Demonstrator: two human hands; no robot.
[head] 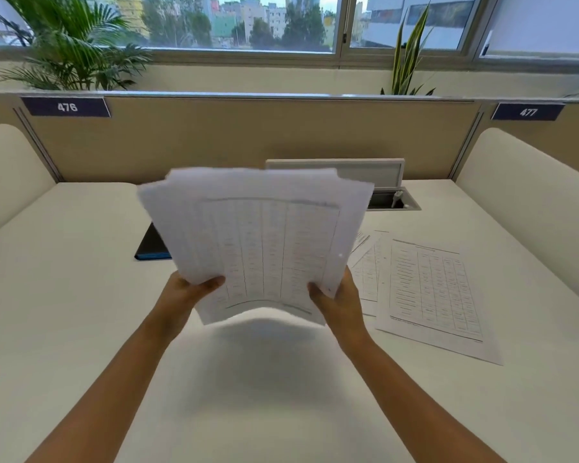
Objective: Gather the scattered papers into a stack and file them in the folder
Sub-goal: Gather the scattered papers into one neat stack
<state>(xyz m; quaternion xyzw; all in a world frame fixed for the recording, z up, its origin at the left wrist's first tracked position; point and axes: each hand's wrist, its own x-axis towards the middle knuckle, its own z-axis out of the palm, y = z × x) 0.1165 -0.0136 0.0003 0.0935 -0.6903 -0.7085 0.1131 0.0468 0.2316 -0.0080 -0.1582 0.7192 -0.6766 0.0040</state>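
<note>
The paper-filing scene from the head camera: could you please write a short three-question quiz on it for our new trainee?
1. True or false: the stack of papers is lifted clear of the desk.
2. Which hands hold the stack? A) left hand only B) right hand only C) both
3. On which side of the stack do loose sheets remain on the desk?

Key: 1 true; 2 C; 3 the right. The dark folder lies behind the stack.

Stack of papers (258,238) above the desk (81,312), folder (151,245) behind-left, loose sheets (428,289) on the right.
</note>
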